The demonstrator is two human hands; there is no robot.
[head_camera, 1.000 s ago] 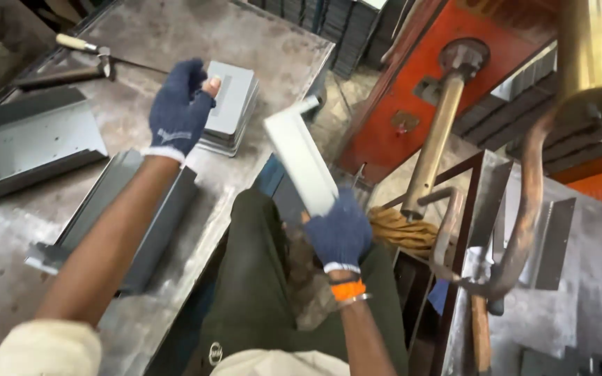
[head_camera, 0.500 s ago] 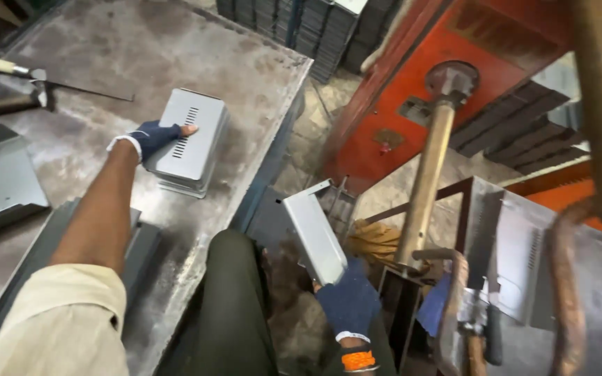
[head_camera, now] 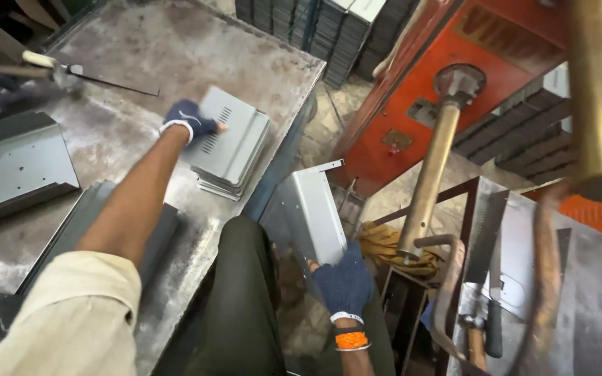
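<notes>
My left hand, in a dark blue glove, rests on the left edge of a stack of grey vented sheet-metal panels near the right edge of the steel workbench. Low between the bench and the press, my right hand, gloved too and with an orange wristband, grips the lower end of one bent grey metal panel. My dark trouser leg lies between the two.
An orange press machine with a brass lever stands at the right. Stacked dark panels sit behind the bench. Larger grey metal parts and a hammer lie on the left. A saw leans against a metal frame.
My left hand has stayed on the stack as the view swung. My right hand has carried the single panel down and away from the bench toward the press.
</notes>
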